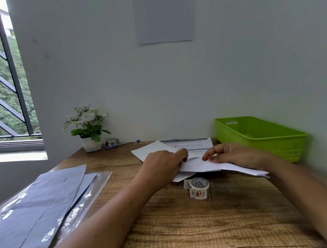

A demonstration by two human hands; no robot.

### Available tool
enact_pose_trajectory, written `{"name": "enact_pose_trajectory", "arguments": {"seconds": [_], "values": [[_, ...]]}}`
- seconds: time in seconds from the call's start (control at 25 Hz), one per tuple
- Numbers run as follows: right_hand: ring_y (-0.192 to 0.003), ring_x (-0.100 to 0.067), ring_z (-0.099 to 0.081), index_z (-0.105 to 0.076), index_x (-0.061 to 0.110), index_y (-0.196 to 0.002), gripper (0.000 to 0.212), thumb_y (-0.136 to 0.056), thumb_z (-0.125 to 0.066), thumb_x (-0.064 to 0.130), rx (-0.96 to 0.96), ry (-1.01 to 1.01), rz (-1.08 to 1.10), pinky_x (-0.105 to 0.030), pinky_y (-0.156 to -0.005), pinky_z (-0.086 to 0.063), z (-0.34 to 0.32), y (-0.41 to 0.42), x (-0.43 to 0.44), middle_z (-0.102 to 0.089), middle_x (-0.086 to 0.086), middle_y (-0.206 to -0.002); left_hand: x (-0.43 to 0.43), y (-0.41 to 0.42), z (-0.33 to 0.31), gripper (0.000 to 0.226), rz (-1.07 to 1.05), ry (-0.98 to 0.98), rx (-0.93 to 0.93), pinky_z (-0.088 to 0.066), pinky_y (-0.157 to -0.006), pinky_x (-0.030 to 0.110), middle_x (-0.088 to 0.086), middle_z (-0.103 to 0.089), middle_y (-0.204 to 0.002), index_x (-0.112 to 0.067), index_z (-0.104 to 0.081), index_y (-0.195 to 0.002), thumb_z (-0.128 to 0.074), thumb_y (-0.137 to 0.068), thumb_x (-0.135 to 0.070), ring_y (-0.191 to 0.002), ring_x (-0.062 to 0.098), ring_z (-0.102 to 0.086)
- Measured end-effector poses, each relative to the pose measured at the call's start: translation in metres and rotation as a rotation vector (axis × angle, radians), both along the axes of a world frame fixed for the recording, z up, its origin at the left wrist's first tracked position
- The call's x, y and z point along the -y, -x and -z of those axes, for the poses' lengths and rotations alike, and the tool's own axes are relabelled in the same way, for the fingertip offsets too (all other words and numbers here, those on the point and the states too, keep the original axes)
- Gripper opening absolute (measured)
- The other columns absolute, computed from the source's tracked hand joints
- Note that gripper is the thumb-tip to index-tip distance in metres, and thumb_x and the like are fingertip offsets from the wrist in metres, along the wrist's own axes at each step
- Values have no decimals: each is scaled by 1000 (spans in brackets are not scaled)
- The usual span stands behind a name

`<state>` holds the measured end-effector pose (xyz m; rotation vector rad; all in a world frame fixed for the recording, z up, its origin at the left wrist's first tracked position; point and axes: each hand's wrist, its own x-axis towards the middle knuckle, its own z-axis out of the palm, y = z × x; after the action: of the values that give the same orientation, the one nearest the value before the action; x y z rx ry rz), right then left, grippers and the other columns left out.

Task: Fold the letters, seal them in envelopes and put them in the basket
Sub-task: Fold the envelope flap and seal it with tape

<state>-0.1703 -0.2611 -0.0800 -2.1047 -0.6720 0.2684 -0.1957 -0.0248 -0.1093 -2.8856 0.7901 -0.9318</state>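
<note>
We hold the letter point(200, 165) low over the table point(189, 231), a little past its middle. Our left hand point(163, 163) grips its left edge with curled fingers. Our right hand point(237, 155) lies over its right half, the thumb pinching the paper, which bends up between the two hands. More sheets point(190, 144) lie flat at twelve o'clock from the letter, partly under it. The basket point(281, 148) stands at two o'clock, near the right hand, by the wall. A tape roll point(199, 188) stands on edge at six o'clock, just beside the letter. The envelopes point(36, 206) are stacked at eight o'clock, well apart. A plant point(88, 129), a second roll point(111, 142) and a pen point(118, 145) sit at ten o'clock by the wall.
</note>
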Motion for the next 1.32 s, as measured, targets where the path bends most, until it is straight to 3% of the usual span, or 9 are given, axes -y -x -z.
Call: {"name": "enact_pose_trajectory", "arguments": {"seconds": [0.16,0.24,0.32,0.44,0.56,0.68,0.8,1.12,1.32], "values": [[-63,-5,-55,-62,21,-89,12,-83,-70,29,86,9,209,-18,-59,-42,5,4,-20,-60,4,-75,5,6,-4,15,36,-7,61,-37,-52,30,-1,-62,-77,-26,-43,-109,-37,-96,-28,-68,21,-56],[-61,-9,-49,-55,19,-91,30,-78,-73,39,194,59,420,-23,-50,-33,8,3,-27,-55,3,-77,7,8,-4,14,36,14,74,-39,-53,30,-3,-63,-78,-27,-43,-108,-37,-95,-29,-69,20,-57],[-67,-13,-54,-52,17,-98,43,-75,-74,45,86,44,467,-25,-51,-38,4,6,-28,-60,-3,-90,7,8,-3,14,18,32,87,-39,-52,29,-3,-64,-79,-26,-44,-108,-37,-96,-29,-70,20,-59],[-67,-17,-59,-51,23,-109,55,-69,-78,48,-212,40,251,-24,-49,-44,-15,18,-7,-62,-5,-95,3,7,-3,14,-28,96,104,-35,-51,28,-2,-65,-78,-25,-45,-107,-37,-96,-29,-70,22,-60],[-55,-16,-62,-37,25,-124,74,-67,-82,29,-415,76,-120,-21,-42,-45,-32,30,19,-68,-10,-91,0,5,-5,14,-64,197,105,-35,-52,28,-1,-65,-75,-25,-48,-105,-39,-95,-28,-69,23,-60],[-48,-9,-56,-41,16,-117,59,-71,-77,7,-382,28,-269,-16,-41,-42,-37,35,20,-68,-8,-81,0,5,-6,14,-71,218,107,-34,-51,27,-2,-66,-76,-25,-49,-105,-40,-95,-28,-69,22,-60],[-50,-7,-55,-56,12,-98,40,-66,-81,11,-261,-67,-184,-16,-44,-43,-37,37,11,-64,-3,-68,0,6,-7,12,-70,228,143,-28,-49,26,-3,-65,-73,-26,-49,-103,-41,-94,-28,-64,20,-59],[-57,-14,-62,-47,36,-118,63,-68,-82,18,-219,-61,-219,-21,-47,-48,-28,51,-16,-65,-5,-70,-2,4,-8,11,-89,241,135,-29,-49,26,-3,-65,-73,-28,-47,-103,-41,-94,-30,-62,19,-56],[-51,-7,-56,-67,16,-86,15,-74,-76,19,-35,-188,-127,-18,-45,-46,-24,46,-24,-66,0,-64,-3,4,-9,10,-62,263,143,-26,-47,26,-4,-67,-76,-29,-47,-103,-42,-94,-30,-65,19,-59]]}}
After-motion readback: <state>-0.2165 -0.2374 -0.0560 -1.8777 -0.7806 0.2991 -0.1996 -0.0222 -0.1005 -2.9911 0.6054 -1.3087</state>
